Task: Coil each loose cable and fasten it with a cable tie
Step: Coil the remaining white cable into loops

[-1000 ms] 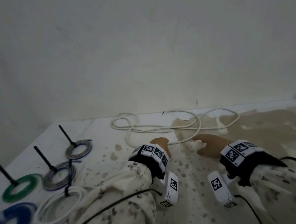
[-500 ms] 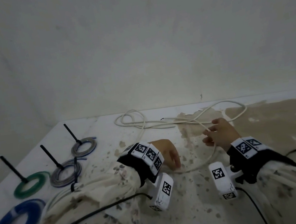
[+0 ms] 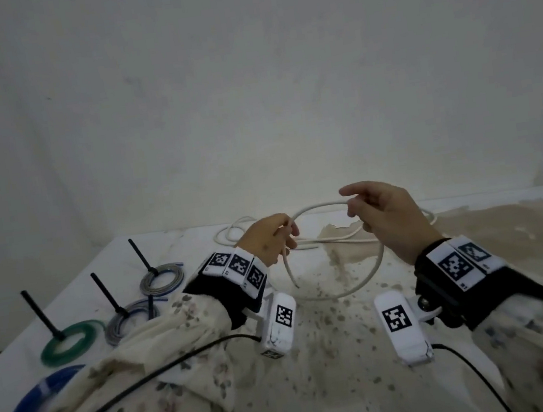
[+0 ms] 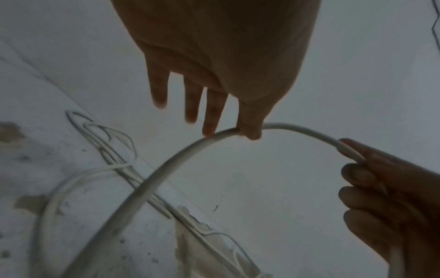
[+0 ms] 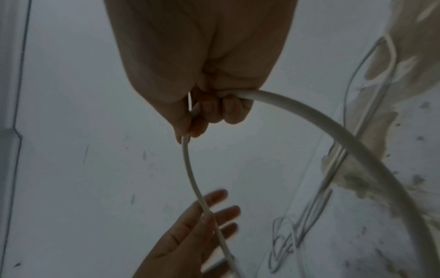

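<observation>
A loose white cable (image 3: 318, 205) arches in the air between my two hands above the table. My left hand (image 3: 287, 234) pinches it between thumb and forefinger (image 4: 247, 131), the other fingers straight. A short free end (image 3: 291, 275) hangs below that hand. My right hand (image 3: 353, 205) grips the cable with curled fingers (image 5: 209, 112). From there the cable drops in a loop (image 3: 359, 284) that sags toward the table. The remaining length (image 3: 336, 239) lies tangled on the table at the back.
At the left of the table (image 3: 317, 355) lie coiled cables: two grey coils (image 3: 162, 281) (image 3: 130, 325), a green coil (image 3: 70, 343) and a blue coil (image 3: 34, 410). Black cable ties (image 3: 41, 314) stick up from three of them. A wall (image 3: 250, 105) stands close behind. A brown stained patch (image 3: 509, 236) covers the right side.
Both hands have risen off the table with the white cable. The right hand took hold of it and lifted it into an arch; the left went from resting flat to pinching it.
</observation>
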